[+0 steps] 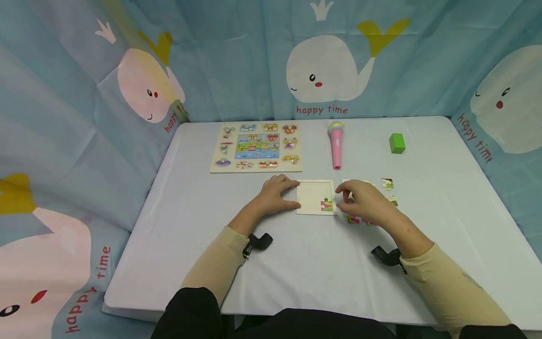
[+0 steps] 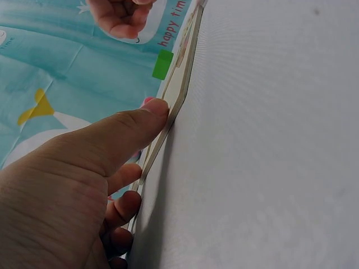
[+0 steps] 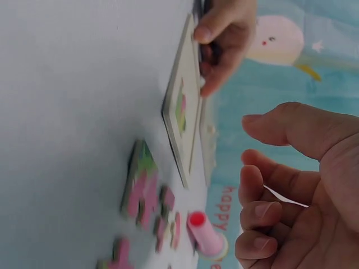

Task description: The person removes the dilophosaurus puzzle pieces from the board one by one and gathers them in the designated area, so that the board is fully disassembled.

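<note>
A small square wooden puzzle tray [image 1: 310, 195] lies on the table, with one pink and green puzzle piece [image 1: 326, 205] in its lower right corner. My left hand [image 1: 274, 194] holds the tray's left edge, thumb at the near corner and forefinger at the far one. In the left wrist view the thumb [image 2: 154, 112] rests along the tray's rim. Just right of the tray my right hand [image 1: 363, 200] hovers, thumb and fingers apart with nothing between them. Beneath and around it lie several loose puzzle pieces [image 3: 140, 185], partly hidden by the hand in the head view.
Behind the tray lie a larger wooden picture puzzle [image 1: 257, 165] and a pink toy microphone [image 1: 336, 147]. A green block [image 1: 397, 143] stands at the back right. Another loose piece [image 1: 387, 183] lies beyond the right hand. A whale-print curtain [image 1: 237, 70] encloses the table's back and sides.
</note>
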A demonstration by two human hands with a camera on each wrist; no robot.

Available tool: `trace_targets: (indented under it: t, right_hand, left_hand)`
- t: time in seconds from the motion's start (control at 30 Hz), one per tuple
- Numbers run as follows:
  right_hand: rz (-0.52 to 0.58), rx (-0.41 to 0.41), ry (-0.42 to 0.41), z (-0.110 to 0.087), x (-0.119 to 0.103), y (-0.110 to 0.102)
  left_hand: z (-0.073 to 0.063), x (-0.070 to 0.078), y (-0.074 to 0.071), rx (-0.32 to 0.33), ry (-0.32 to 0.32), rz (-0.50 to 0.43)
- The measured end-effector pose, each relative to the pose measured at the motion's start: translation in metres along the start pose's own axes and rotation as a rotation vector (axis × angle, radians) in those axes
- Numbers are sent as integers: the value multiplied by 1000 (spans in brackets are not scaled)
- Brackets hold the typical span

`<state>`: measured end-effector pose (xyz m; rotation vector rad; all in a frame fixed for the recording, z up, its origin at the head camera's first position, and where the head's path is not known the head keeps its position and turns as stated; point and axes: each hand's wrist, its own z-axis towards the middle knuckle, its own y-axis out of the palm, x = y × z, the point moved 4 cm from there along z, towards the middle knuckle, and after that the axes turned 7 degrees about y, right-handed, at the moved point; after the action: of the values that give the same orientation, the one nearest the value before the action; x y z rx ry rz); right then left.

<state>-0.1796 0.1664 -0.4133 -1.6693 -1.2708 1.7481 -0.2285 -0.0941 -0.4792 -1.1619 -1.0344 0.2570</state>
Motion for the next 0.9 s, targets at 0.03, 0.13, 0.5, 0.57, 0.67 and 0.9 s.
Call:
trace_targets:
  t: [0.03,0.13,0.5,0.57,0.67,0.9]
  right_hand:
    - [5,-8,-6,3,-2,3]
    - [15,-34,4,11,-6,12]
    - [-57,-138,66,29,-8,33]
    - [-56,-151,77,30,-7,34]
    - [-49,-162,83,32,-7,34]
    - [-39,-142,76,33,-7,34]
  left_hand:
    - [0,0,0,0,0,-1]
    - [0,0,0,-1,-1,-4]
    - [0,0,1,3,-1,3]
    - [0,0,1,3,-1,2]
    - [0,0,1,3,0,0]
    - [0,-1,1,2,0,8]
